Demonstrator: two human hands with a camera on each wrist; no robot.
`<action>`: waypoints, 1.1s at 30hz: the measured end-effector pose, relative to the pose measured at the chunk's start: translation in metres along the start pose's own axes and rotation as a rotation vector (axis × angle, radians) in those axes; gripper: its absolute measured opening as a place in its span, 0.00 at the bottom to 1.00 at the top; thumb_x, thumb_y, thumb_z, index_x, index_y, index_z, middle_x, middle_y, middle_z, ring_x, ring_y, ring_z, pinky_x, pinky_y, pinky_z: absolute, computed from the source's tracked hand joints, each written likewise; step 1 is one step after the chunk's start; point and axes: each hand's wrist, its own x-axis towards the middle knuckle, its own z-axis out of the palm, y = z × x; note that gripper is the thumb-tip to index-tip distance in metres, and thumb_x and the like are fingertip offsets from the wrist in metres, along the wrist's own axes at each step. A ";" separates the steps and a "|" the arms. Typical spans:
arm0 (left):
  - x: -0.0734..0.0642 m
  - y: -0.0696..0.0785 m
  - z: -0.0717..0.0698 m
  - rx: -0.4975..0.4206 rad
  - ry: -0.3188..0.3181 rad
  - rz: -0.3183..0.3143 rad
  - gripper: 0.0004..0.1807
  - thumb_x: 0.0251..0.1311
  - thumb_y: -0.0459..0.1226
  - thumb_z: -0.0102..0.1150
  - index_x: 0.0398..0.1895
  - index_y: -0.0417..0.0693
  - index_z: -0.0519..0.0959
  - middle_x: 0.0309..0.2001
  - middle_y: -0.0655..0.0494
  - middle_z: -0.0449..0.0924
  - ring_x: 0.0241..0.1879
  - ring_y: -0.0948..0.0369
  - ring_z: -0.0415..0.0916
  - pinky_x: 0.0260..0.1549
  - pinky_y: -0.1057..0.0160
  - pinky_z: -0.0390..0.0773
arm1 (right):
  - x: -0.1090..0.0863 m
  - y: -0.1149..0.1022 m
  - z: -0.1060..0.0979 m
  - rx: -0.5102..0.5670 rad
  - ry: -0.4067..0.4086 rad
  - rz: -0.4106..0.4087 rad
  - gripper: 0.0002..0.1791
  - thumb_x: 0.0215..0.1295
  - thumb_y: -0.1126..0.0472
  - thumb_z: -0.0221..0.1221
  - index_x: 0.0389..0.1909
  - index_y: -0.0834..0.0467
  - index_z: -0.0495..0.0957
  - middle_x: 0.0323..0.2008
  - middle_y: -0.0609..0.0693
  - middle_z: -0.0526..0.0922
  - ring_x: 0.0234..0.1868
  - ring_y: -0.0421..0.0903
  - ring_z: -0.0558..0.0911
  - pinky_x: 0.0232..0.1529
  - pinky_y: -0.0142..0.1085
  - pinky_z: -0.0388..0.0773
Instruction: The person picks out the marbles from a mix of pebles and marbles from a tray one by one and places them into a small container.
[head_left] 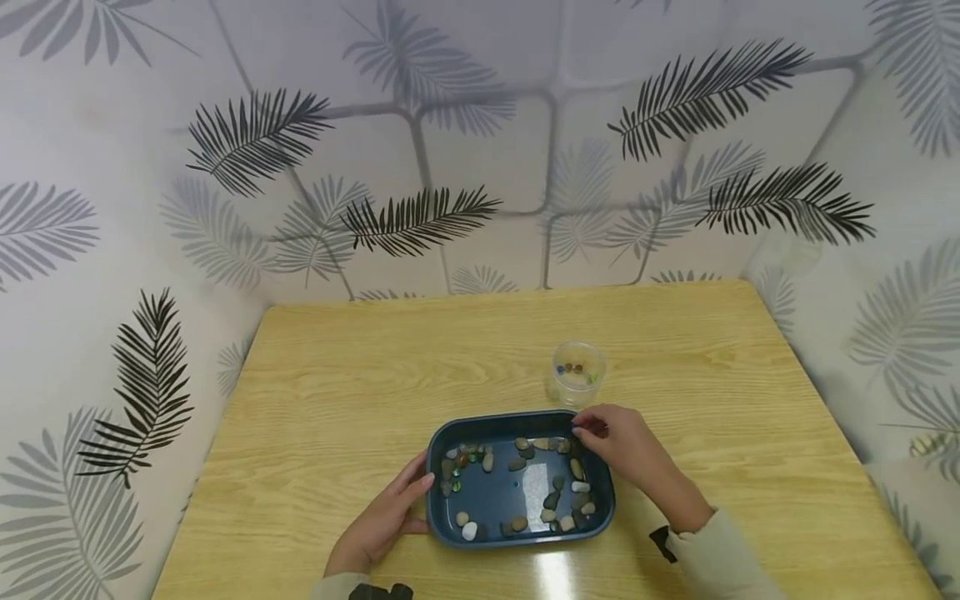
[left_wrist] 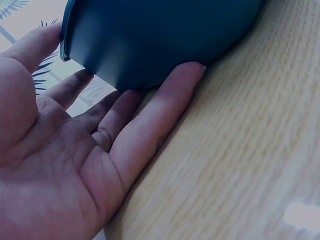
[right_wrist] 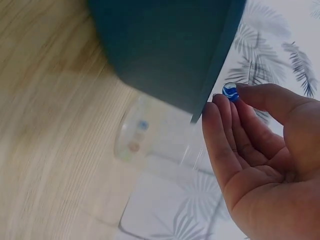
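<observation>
A dark blue rectangular tray (head_left: pixel 498 498) sits on the table with pebbles and glass marbles inside. My left hand (head_left: pixel 385 514) rests against its left side, fingers fairly straight along the outer wall and thumb up at the rim. Over the far right corner, my right hand (head_left: pixel 624 446) pinches a blue-and-white swirled marble (right_wrist: pixel 230 92) between thumb and fingers, with other fingertips right at the tray's rim in the right wrist view. A white pebble (head_left: pixel 469 531) lies in the near left corner. Green and brown marbles (head_left: pixel 462 459) lie among stones on the left.
A clear plastic cup (head_left: pixel 576 385) with several coloured marbles stands just behind the tray's far right corner. The wooden table (head_left: pixel 360 358) meets a wall covered in leaf-patterned paper (head_left: pixel 480 150) at the back. More pebbles (head_left: pixel 577 500) line the tray's right side.
</observation>
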 end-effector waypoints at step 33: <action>-0.002 0.002 0.001 0.001 0.003 0.004 0.30 0.64 0.48 0.43 0.68 0.61 0.48 0.68 0.47 0.41 0.52 0.47 0.67 0.38 0.47 0.75 | 0.060 0.024 -0.035 -0.045 0.043 -0.035 0.10 0.58 0.57 0.58 0.36 0.58 0.80 0.33 0.48 0.80 0.34 0.43 0.78 0.36 0.40 0.78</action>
